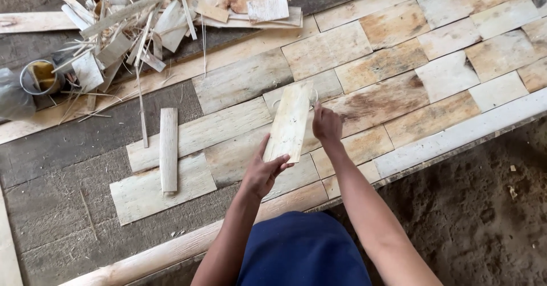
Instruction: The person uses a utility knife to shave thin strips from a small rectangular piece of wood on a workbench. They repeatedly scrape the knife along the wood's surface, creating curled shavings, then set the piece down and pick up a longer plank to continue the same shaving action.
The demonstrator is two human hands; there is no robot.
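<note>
Near: left hand (263, 172), closed on the lower end of a thin wood sheet (289, 123), held tilted above the counter (68, 143). Right hand (326, 123), fingers curled at the sheet's right edge; whether it grips cannot be told. Step in hand, apparently: fitting the sheet among the laid pieces (393, 63); lowering it flat calls for squared edges. Left: narrow strip (168, 149). Far: scrap pile (131, 23), tin can (40, 76).
</note>
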